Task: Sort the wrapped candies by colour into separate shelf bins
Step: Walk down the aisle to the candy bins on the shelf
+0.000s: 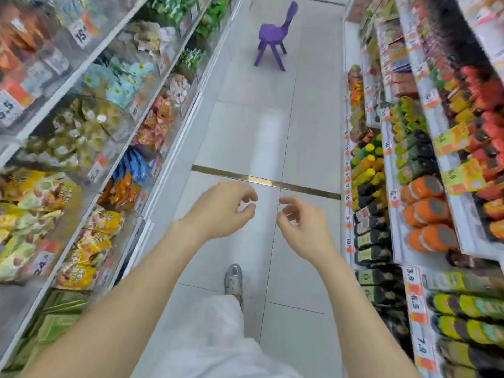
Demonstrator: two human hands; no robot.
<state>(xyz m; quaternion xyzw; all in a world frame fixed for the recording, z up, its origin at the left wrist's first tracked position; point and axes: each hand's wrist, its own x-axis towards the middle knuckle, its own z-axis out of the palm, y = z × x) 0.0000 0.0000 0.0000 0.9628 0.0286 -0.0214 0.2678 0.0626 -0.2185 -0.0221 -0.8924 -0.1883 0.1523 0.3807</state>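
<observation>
Both my hands hang over the aisle floor in the head view, a little apart from each other. My left hand (222, 207) has loosely curled fingers and holds nothing. My right hand (302, 223) is the same, fingers loosely curled with nothing between them. Clear shelf bins on the left hold wrapped candies sorted by kind: yellow and green ones (30, 214), gold ones (79, 132), light blue ones (120, 80), orange ones (121, 190) and blue ones (136, 165). Neither hand touches a bin.
Shelves (425, 203) of bottled and packed goods with price tags line the right side. A purple plastic chair (275, 36) stands farther down the tiled aisle. A metal floor strip (267, 182) crosses the aisle. My foot (233, 279) stands on the floor below.
</observation>
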